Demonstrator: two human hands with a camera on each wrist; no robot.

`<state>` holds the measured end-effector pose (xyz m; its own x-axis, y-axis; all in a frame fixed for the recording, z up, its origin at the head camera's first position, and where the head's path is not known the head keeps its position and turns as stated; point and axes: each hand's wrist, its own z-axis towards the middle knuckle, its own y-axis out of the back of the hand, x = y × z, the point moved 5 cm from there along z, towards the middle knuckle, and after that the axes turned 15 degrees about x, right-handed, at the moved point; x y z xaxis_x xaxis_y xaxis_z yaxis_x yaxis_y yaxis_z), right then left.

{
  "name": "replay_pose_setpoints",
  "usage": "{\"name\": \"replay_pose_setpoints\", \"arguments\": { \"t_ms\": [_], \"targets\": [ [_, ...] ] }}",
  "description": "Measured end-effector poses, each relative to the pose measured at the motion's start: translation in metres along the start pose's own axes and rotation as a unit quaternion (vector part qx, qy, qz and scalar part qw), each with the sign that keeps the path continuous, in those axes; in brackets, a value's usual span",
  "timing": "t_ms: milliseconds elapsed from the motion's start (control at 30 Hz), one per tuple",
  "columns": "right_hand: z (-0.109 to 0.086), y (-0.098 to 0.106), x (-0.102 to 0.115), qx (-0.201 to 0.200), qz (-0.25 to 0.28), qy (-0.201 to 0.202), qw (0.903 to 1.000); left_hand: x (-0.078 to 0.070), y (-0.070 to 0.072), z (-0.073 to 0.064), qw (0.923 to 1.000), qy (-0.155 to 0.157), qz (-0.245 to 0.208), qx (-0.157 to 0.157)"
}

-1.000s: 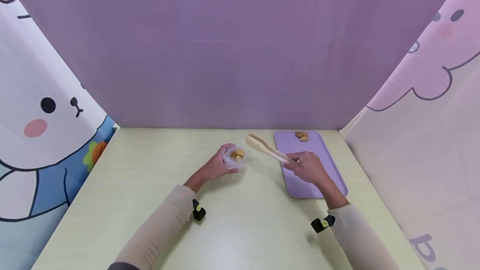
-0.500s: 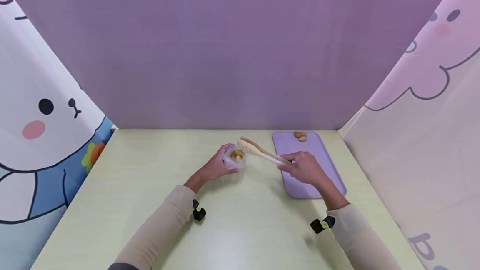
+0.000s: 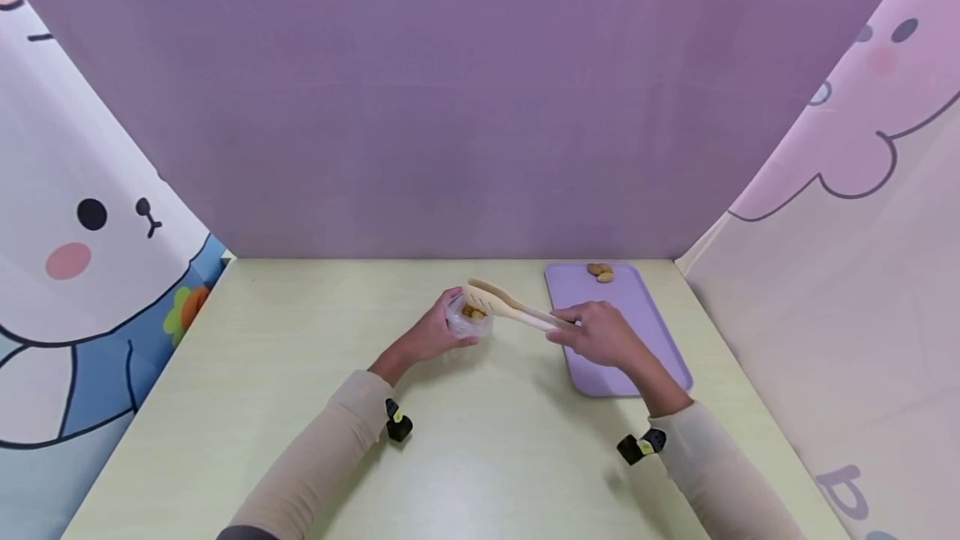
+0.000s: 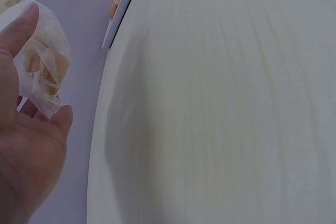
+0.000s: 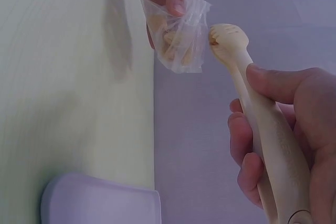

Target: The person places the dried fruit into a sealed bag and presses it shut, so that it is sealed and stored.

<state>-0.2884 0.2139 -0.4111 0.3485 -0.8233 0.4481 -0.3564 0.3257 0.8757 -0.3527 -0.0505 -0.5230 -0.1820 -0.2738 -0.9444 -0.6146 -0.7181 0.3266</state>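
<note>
My left hand (image 3: 431,334) holds a clear plastic bag (image 4: 56,27) above the table, its thumb and fingers around the sides. Tan and brown pieces (image 5: 174,40) sit inside the bag; their exact kind is unclear. In my right hand (image 3: 609,337) is a pair of beige tongs (image 5: 278,145), gripped with the thumb on one arm and curled fingers on the other. The tong tips hover at the bag's open mouth in the head view. A brown bit (image 5: 212,40) shows between the tips in the right wrist view.
A purple tray (image 3: 600,377) lies on the pale wooden table (image 3: 450,457) under and beyond my right hand. Oval brown pieces (image 3: 601,272) like almonds rest at its far end. A purple backdrop (image 3: 480,107) rises behind the table, with cartoon-printed cloth at both sides.
The tongs have moved left with my right hand, and their tips now stand over the bag's opening. The left hand and bag have stayed nearly still.
</note>
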Motion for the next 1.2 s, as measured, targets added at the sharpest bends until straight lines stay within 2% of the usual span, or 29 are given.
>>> {"name": "replay_pose_setpoints", "arguments": {
  "t_ms": [200, 433, 667, 900, 1200],
  "targets": [
    [0.001, 0.0, 0.002, 0.012, 0.015, -0.006, 0.9998, 0.001, 0.0, 0.001, 0.9999, -0.011, -0.012, 0.0],
    [-0.001, 0.002, 0.001, 0.011, 0.036, -0.008, 0.9992, 0.0, 0.0, 0.0, 1.0, -0.008, -0.004, 0.002],
    [-0.003, 0.005, -0.004, 0.007, 0.035, -0.01, 0.9993, -0.002, -0.001, -0.002, 0.9998, -0.017, 0.003, 0.001],
    [-0.003, 0.006, -0.017, 0.0, 0.036, -0.026, 0.999, -0.001, 0.0, -0.003, 0.9996, -0.018, 0.022, -0.005],
    [-0.003, 0.008, -0.041, -0.02, 0.022, -0.054, 0.9981, -0.004, 0.001, -0.006, 0.9996, -0.02, 0.017, -0.008]
  ]
}}
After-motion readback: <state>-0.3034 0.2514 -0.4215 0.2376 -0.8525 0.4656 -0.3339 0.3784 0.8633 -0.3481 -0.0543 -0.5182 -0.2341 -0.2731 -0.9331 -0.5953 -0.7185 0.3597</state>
